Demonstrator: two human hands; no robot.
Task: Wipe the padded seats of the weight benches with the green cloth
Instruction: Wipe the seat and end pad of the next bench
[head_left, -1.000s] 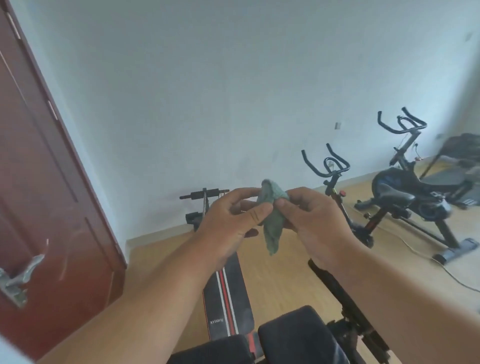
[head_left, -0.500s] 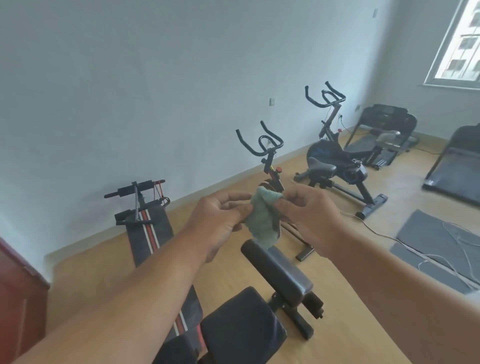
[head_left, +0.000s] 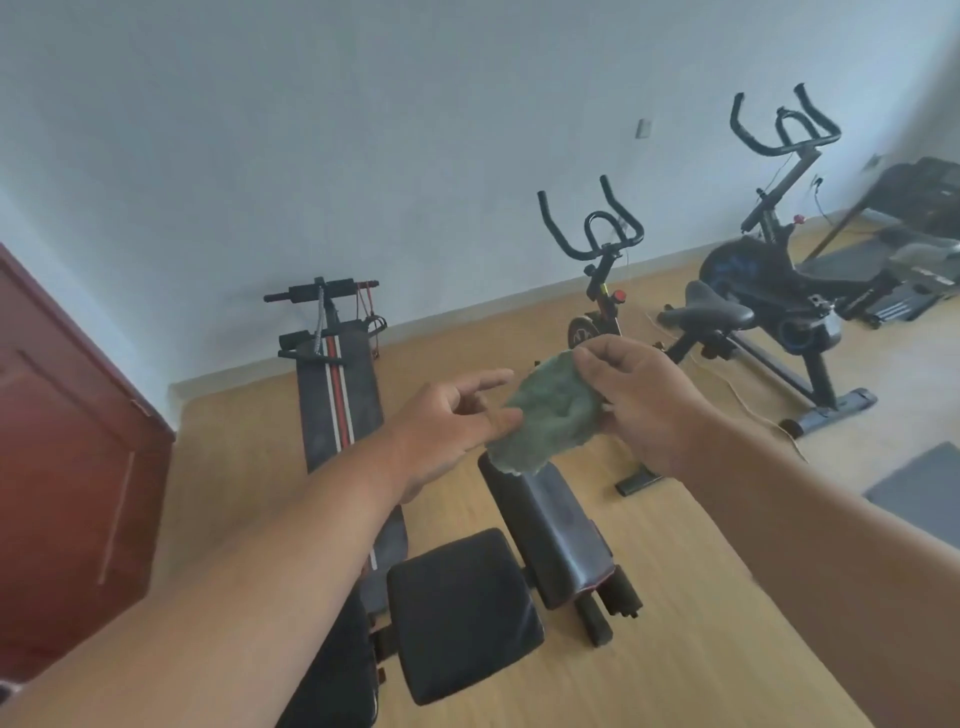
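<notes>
— Where is the crumpled green cloth (head_left: 550, 410) held?
— Up between both hands, above the black padded bench seats (head_left: 545, 525); it is pinched by the right hand (head_left: 644, 410).
— And the left hand (head_left: 447, 431)?
— Its fingers are spread, touching the cloth's edge.

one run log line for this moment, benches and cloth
phase: pre-wipe | right hand: holds green cloth | left hand: open beside cloth | cloth: above padded bench, no contact | seat pad: untouched
</notes>
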